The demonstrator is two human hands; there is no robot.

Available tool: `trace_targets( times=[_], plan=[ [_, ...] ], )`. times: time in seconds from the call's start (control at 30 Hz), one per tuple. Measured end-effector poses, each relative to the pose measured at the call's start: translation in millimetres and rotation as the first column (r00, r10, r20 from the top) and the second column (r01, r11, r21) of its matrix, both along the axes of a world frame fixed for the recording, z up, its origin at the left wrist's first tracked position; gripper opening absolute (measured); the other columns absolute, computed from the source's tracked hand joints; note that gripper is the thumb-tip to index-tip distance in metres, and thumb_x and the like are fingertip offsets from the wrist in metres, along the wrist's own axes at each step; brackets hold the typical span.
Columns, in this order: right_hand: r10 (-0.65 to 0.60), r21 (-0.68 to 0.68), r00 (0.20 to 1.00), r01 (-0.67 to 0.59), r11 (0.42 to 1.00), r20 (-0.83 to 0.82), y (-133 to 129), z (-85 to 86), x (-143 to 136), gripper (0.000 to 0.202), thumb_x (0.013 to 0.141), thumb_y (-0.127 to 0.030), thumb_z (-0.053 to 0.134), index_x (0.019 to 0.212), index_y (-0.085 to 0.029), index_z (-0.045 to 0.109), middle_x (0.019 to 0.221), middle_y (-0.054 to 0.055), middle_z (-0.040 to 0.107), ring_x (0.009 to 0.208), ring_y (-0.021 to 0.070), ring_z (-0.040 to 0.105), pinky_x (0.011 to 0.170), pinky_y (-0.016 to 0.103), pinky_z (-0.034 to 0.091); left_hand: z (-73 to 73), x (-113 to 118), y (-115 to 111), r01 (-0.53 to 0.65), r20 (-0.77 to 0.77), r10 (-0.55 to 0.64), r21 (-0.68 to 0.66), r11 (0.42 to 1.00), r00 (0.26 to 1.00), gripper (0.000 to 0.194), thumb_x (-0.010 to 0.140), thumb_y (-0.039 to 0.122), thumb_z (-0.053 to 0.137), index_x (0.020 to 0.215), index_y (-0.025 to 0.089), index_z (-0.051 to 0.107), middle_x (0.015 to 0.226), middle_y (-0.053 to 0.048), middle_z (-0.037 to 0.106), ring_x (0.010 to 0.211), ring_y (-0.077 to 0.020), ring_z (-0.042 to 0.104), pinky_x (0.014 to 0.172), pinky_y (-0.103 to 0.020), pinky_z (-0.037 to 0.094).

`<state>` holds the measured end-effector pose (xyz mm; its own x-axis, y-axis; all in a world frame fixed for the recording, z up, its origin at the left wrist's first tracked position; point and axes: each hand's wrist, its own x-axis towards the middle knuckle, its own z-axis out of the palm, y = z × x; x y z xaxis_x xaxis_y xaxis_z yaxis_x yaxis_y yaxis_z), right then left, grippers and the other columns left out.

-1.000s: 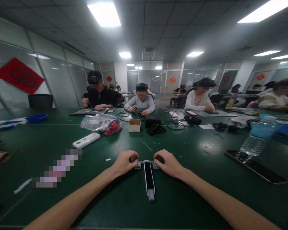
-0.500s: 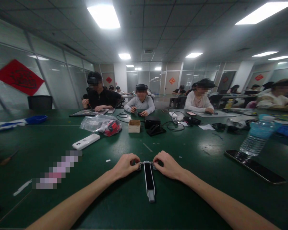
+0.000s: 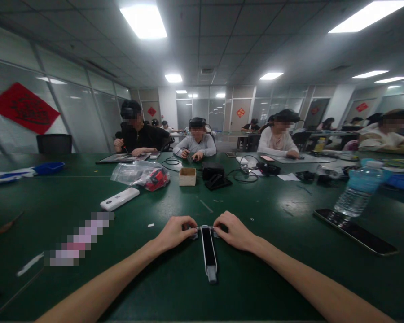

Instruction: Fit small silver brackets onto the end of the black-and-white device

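Note:
A narrow device [image 3: 208,251] with a black face and a white-grey rim lies on the green table [image 3: 155,296], its grey end toward me. Small metallic parts stick out on both sides of its far end. My left hand [image 3: 178,231] pinches the part on the left side, thumb and fingers closed round it. On the right side, my right hand [image 3: 232,229] holds the matching part in a similar pinch. The fingers hide most of both small parts.
A white power bank [image 3: 120,199] and a plastic bag [image 3: 139,175] lie at left. Ahead stands a small box [image 3: 187,176]. A water bottle [image 3: 359,188] and a black phone [image 3: 355,231] are at right. People sit across the table.
My hands and the device hold nearly the same place. The view has shifted slightly. At the far left, another person's hand has gone out of view.

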<state>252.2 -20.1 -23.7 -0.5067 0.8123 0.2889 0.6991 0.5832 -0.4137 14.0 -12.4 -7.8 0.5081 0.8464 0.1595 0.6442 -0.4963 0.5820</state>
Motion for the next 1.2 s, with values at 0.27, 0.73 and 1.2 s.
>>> trace_targets(
  times=[0.27, 0.73, 1.2],
  plan=[
    [0.028, 0.030, 0.999, -0.027, 0.999, -0.020, 2.3, -3.6, 0.8, 0.016, 0.088, -0.029, 0.050, 0.087, -0.018, 0.063, 0.086, 0.004, 0.061, 0.081, 0.0170, 0.051, 0.074, 0.032, 0.042, -9.8, -1.7, 4.2, 0.027, -0.008, -0.026, 0.075, 0.997, 1.000, 0.019, 0.081, 0.030, 0.058, 0.095, 0.019, 0.065, 0.082, 0.001, 0.066, 0.068, -0.0126, 0.055, 0.064, -0.022, 0.040],
    [0.057, 0.062, 0.997, -0.061, 0.996, 0.060, 3.6, -1.1, 1.7, 0.020, 0.090, -0.031, 0.047, 0.092, -0.018, 0.063, 0.091, 0.006, 0.062, 0.085, 0.0179, 0.051, 0.076, 0.033, 0.041, -11.5, -1.1, 4.9, 0.053, 0.002, -0.053, 0.103, 0.993, 0.999, 0.016, 0.082, 0.026, 0.059, 0.095, 0.018, 0.064, 0.083, 0.001, 0.065, 0.068, -0.0123, 0.054, 0.065, -0.022, 0.041],
    [-0.330, 0.116, 0.865, 0.309, 0.944, 0.378, 21.4, 54.6, 81.0, 0.020, 0.085, -0.027, 0.049, 0.091, -0.017, 0.066, 0.090, 0.010, 0.065, 0.084, 0.0205, 0.058, 0.073, 0.030, 0.042, -2.6, 3.5, -1.3, -0.004, -0.041, 0.007, 0.089, 0.996, 0.999, 0.024, 0.078, 0.024, 0.053, 0.098, 0.017, 0.063, 0.085, -0.002, 0.066, 0.067, -0.0141, 0.055, 0.063, -0.024, 0.043]
  ],
)
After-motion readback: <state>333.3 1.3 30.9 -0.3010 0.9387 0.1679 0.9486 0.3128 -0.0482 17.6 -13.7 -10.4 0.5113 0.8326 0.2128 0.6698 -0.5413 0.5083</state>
